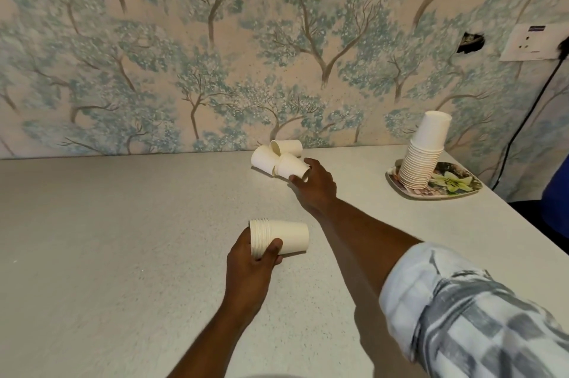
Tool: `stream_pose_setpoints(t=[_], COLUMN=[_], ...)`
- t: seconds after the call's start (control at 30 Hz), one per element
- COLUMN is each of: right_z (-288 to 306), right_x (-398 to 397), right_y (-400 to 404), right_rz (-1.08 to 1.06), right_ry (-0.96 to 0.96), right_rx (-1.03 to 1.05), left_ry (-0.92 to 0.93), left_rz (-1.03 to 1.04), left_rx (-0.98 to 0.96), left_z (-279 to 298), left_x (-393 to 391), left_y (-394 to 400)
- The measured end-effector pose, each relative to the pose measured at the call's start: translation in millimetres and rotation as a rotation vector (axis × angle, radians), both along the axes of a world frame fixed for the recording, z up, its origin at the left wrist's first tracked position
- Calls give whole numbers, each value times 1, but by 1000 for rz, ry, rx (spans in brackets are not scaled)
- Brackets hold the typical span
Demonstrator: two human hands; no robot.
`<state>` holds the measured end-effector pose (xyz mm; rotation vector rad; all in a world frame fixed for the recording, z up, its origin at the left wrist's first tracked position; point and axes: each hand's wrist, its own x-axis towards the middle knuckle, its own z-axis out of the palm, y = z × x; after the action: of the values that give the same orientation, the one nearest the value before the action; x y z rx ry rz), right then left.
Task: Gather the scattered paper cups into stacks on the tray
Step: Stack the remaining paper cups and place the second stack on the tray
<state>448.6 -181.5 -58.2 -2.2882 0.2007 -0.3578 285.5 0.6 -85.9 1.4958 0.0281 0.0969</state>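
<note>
Fingers of your right hand (315,185) pinch the nearest of 3 loose cups (291,165) by the wall; your left hand (254,257) grips a sideways short stack (277,237) above the counter (123,239). Tall inverted stack (423,156) stands on the floral tray (462,189), far right.

A pale speckled table (123,239) runs up to the wall. Three loose paper cups (278,157) lie on their sides, touching, near its far edge. A floral tray (455,185) sits well apart to their right.
</note>
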Motion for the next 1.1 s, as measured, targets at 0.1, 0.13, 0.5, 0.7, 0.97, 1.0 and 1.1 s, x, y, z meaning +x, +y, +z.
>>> stream_pose_setpoints(t=[0.1, 0.13, 0.5, 0.7, 0.97, 1.0, 1.1], right_z=[-4, -5, -3, -9, -3, -2, -2], right_x=[-15, -24, -182, -261, -311, -315, -328], right_y=[3, 3, -58, -78, -78, -77, -78], right_rz=[-20, -28, 123, 303, 449, 444, 415], right_ry=[-39, -48, -6, 30, 75, 77, 66], right_rx=[115, 189, 782, 729, 739, 746, 734], left_ry=[-9, -7, 8, 40, 101, 106, 124], left_rz=[2, 0, 25, -12, -128, -150, -207], left_rx=[15, 14, -20, -126, -218, -233, -287], left_z=[2, 3, 17, 20, 27, 28, 32], left_x=[-2, -2, -30, -71, -134, -140, -160], left_y=[0, 0, -5, -11, -35, -39, -54])
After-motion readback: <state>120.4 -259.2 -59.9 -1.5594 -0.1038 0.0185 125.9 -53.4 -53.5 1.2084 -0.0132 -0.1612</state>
